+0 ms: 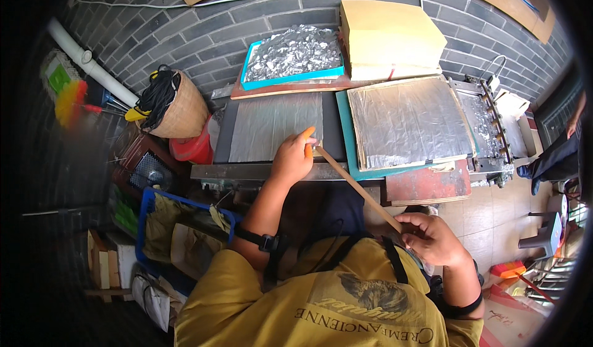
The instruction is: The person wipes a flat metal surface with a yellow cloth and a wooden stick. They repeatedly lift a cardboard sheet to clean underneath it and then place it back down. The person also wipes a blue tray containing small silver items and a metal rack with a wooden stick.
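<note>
A long, thin wooden strip slants between my hands. My right hand grips its near end, with the fingers curled round it, close to my chest. My left hand, with orange covers on some fingers, is closed in a pinch at the strip's far tip; exactly how the fingertips meet it is hard to make out. Just beyond the left hand, a thin silvery foil sheet lies flat on a black pad. To the right, a stack of foil-topped sheets rests on a teal corrugated board.
Behind the pad stands a blue tray heaped with silvery scraps, beside a thick block of yellowish paper. A wicker basket, a red bucket and a blue crate are at left. Another person's leg shows at far right.
</note>
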Available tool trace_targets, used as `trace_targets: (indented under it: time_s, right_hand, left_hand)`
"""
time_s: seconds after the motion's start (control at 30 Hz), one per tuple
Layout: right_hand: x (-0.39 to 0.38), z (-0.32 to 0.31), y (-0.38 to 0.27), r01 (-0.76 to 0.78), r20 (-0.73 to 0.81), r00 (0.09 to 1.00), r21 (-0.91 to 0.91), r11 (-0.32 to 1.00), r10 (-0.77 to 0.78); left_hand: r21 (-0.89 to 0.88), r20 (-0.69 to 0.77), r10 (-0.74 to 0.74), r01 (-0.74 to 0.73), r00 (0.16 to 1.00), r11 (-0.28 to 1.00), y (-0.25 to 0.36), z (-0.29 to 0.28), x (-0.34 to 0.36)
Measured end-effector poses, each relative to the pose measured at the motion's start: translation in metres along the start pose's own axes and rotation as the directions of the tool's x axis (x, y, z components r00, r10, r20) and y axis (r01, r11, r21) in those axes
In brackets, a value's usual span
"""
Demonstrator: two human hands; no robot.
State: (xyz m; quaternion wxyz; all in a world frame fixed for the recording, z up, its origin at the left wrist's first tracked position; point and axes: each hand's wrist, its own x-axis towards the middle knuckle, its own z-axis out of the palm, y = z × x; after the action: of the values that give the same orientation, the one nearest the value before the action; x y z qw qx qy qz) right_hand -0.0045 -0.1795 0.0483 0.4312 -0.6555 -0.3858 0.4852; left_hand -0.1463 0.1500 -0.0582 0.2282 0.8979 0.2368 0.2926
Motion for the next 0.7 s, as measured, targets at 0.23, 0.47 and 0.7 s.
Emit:
trace_targets:
  time_s: [0.23,0.47,0.7]
  right_hand:
    - [0.0014,0.0006,-0.0077,-0.065,0.000,0.998,0.009,0.998,0.065]
    - [0.0027,0.0009,-0.0057,-0.044,-0.014,0.999,0.011,0.999,0.044]
    - [0.0038,0.0011,-0.0022,-0.018,-0.027,0.999,0.008,1.000,0.018]
  left_hand:
    - [-0.007,0.034,0.019,-0.019,0.999,1.000,0.0012,-0.0004,0.0002]
    - [-0.030,0.002,0.018,-0.018,1.000,0.999,-0.0001,0.0020,0.0004]
    - [-0.013,0.011,-0.005,0.005,1.000,1.000,0.0042,-0.0009,0.0007]
